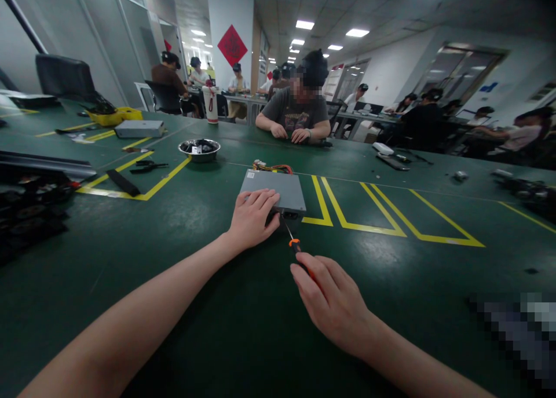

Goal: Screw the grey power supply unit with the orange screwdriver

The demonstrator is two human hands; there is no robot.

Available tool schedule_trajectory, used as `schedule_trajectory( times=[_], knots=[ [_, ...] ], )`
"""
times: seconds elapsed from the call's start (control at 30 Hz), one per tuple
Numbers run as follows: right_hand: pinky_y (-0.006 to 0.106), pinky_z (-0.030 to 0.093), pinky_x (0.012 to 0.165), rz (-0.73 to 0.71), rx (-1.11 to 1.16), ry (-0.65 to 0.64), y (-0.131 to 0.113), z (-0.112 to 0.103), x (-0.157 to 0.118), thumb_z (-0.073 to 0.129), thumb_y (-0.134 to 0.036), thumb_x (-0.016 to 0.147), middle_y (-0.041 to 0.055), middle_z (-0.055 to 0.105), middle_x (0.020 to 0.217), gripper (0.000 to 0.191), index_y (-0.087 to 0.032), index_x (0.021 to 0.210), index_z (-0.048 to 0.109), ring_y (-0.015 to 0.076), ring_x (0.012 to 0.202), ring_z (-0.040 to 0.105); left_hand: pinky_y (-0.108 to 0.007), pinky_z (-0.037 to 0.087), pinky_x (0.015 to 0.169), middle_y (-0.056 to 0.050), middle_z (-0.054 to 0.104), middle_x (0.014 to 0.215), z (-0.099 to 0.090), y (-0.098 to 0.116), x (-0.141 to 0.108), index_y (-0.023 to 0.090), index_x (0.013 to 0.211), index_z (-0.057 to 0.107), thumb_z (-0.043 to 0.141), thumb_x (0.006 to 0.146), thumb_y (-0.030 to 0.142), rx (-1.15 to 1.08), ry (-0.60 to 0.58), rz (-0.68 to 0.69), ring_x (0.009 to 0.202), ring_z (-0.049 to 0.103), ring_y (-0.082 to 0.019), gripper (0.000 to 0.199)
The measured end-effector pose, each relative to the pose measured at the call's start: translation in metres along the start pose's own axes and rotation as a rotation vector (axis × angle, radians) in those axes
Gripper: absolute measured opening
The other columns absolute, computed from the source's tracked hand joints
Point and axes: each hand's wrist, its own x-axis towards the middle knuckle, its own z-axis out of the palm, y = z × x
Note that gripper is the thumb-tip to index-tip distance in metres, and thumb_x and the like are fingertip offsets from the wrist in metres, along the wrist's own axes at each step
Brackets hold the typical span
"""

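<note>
A grey metal computer power supply (290, 190) lies on the green table in front of me, its bundle of coloured cables (278, 167) at the far side. My left hand (256, 215) grips its near left corner, fingers flat over the top and thumb against the near face. In my right hand (328, 291) is a screwdriver with an orange and black handle (295, 245), closed in the fingers. Its thin shaft points up to the near face, beside the socket. Whether the tip sits in a screw I cannot tell.
A metal bowl (199, 149) of dark parts stands farther back left. Beyond it are another grey metal box (139, 128) and a yellow item (115, 116). Dark parts pile up at the left edge (30, 212). Yellow tape (373, 230) marks the table; a person (295, 111) works opposite.
</note>
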Motion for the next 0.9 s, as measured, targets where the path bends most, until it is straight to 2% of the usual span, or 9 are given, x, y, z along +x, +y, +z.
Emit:
schedule_trajectory(
  times=[0.13,0.2,0.3,0.37,0.47,0.57,0.7,0.83,0.9],
  knots=[
    [0.037,0.049,0.079,0.021,0.006,-0.053,-0.0001,0.002,-0.0004,0.05,-0.008,0.078,0.0185,0.054,0.111,0.027,-0.011,0.105,0.051,0.0242,0.102,0.051,-0.041,0.028,0.094,-0.006,0.055,0.124,0.001,-0.0007,-0.0005,0.021,0.117,0.05,0.043,0.084,0.03,0.003,0.001,0.006,0.116,0.047,-0.023,0.035],
    [0.035,0.051,0.072,0.057,-0.006,-0.052,0.001,0.0027,0.0004,0.05,-0.017,0.082,0.0188,0.052,0.108,0.022,-0.012,0.103,0.05,0.023,0.096,0.054,-0.041,0.028,0.094,-0.006,0.055,0.124,0.002,-0.0012,-0.0007,0.021,0.117,0.05,0.044,0.084,0.03,0.004,0.001,0.008,0.116,0.047,-0.022,0.035],
    [0.032,0.052,0.064,0.095,0.021,-0.03,0.0033,0.0027,0.0016,0.048,-0.031,0.085,0.0165,0.052,0.101,0.026,-0.012,0.102,0.049,0.019,0.084,0.055,-0.041,0.028,0.094,-0.006,0.055,0.124,0.0033,-0.0019,-0.0009,0.02,0.117,0.049,0.044,0.084,0.031,0.006,0.003,0.006,0.116,0.046,-0.021,0.035],
    [0.032,0.052,0.067,0.072,0.037,-0.012,0.0039,0.0027,0.0013,0.049,-0.022,0.084,0.0161,0.053,0.101,0.023,-0.01,0.104,0.048,0.0188,0.086,0.054,-0.041,0.028,0.094,-0.006,0.055,0.124,0.0036,-0.0021,-0.0012,0.02,0.117,0.049,0.044,0.084,0.031,0.011,0.004,0.007,0.117,0.046,-0.021,0.035],
    [0.037,0.05,0.075,-0.009,0.032,0.008,0.0026,0.0029,0.0,0.05,-0.008,0.079,0.017,0.053,0.109,0.026,-0.01,0.105,0.049,0.0227,0.096,0.051,-0.041,0.028,0.094,-0.006,0.055,0.124,0.0031,-0.002,-0.0014,0.02,0.117,0.049,0.044,0.084,0.031,0.015,0.004,0.016,0.117,0.046,-0.021,0.036],
    [0.04,0.05,0.078,-0.014,0.033,-0.016,0.0018,0.002,0.0001,0.051,-0.007,0.078,0.0171,0.052,0.114,0.024,-0.012,0.102,0.051,0.0259,0.102,0.049,-0.041,0.028,0.094,-0.006,0.054,0.125,0.0027,-0.0018,-0.0013,0.02,0.118,0.049,0.044,0.084,0.03,0.017,0.001,0.015,0.117,0.046,-0.022,0.036],
    [0.04,0.05,0.079,0.024,0.021,-0.008,0.0043,0.0003,0.0027,0.054,-0.012,0.079,0.0171,0.053,0.11,0.021,-0.015,0.099,0.053,0.0267,0.106,0.049,-0.041,0.028,0.095,-0.006,0.054,0.125,0.0031,-0.0022,-0.0011,0.02,0.118,0.049,0.045,0.083,0.031,0.017,-0.002,0.013,0.117,0.046,-0.022,0.036],
    [0.038,0.049,0.085,-0.058,0.041,0.021,0.0043,0.0008,0.0043,0.051,-0.009,0.08,0.0173,0.056,0.11,0.021,-0.011,0.1,0.054,0.0265,0.112,0.048,-0.041,0.027,0.094,-0.006,0.054,0.125,0.003,-0.0023,-0.0013,0.02,0.117,0.049,0.045,0.084,0.031,0.015,-0.002,0.015,0.117,0.046,-0.022,0.035],
    [0.037,0.048,0.088,-0.053,0.057,0.019,0.0028,0.0013,0.005,0.048,-0.006,0.08,0.0187,0.055,0.112,0.022,-0.008,0.101,0.053,0.0256,0.116,0.046,-0.041,0.028,0.094,-0.006,0.054,0.125,0.0026,-0.0019,-0.0012,0.02,0.117,0.049,0.044,0.084,0.031,0.01,-0.002,0.013,0.117,0.046,-0.022,0.035]
  ],
)
